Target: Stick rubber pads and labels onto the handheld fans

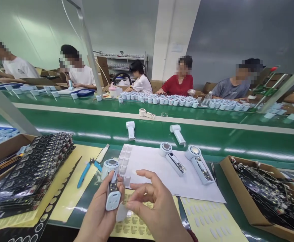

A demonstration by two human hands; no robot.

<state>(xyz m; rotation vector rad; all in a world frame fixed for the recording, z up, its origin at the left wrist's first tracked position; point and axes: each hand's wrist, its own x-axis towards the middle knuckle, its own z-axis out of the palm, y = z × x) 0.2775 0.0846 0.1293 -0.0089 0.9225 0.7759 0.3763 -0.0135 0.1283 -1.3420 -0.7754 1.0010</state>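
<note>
My left hand [99,211] is wrapped round a small white hand-held fan body [111,183], held upright with its open handle toward me. Just beside it, my right hand [153,205] has its fingers curled and pinches a small pale sticker piece [121,212] at its thumb. Two more fan bodies [172,158] [198,164] lie on a white sheet [162,174] beyond my hands. Sheets of pale stickers [207,218] lie under and to the right of my hands.
Blue-handled pliers [86,169] lie on a yellow sheet at left, next to stacked black circuit boards [33,168]. A cardboard box [265,198] of boards sits at right. Two white fans [131,130] [177,133] lie on the green conveyor [212,134]. Several people sit across it behind rows of white parts.
</note>
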